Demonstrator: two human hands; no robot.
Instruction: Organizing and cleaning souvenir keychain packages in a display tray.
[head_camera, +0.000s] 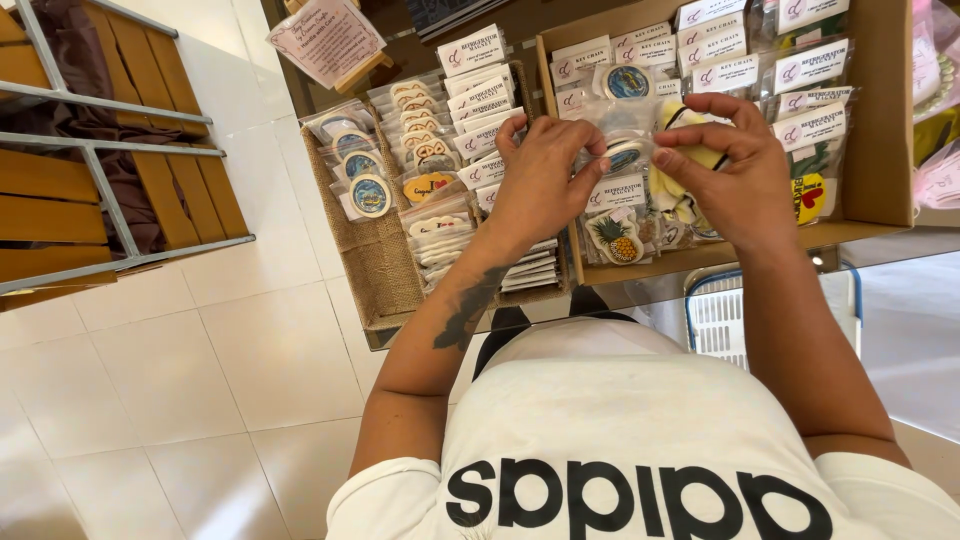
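Observation:
My left hand (540, 180) and my right hand (735, 165) both pinch a small clear packet with a round magnet (626, 155) inside, held over the front of a cardboard box (880, 120). The box is filled with several clear packets of keychains and magnets under white header cards. A pineapple-shaped piece (615, 240) sits in a packet just below my hands. A yellow piece (690, 140) shows behind my right fingers.
A woven tray (375, 265) left of the box holds rows of packeted round and oval magnets. A small pink sign (325, 40) stands behind it. A wooden bench with metal rails (100, 160) stands at the left on white floor tiles. A white plastic basket (720, 315) sits below the shelf.

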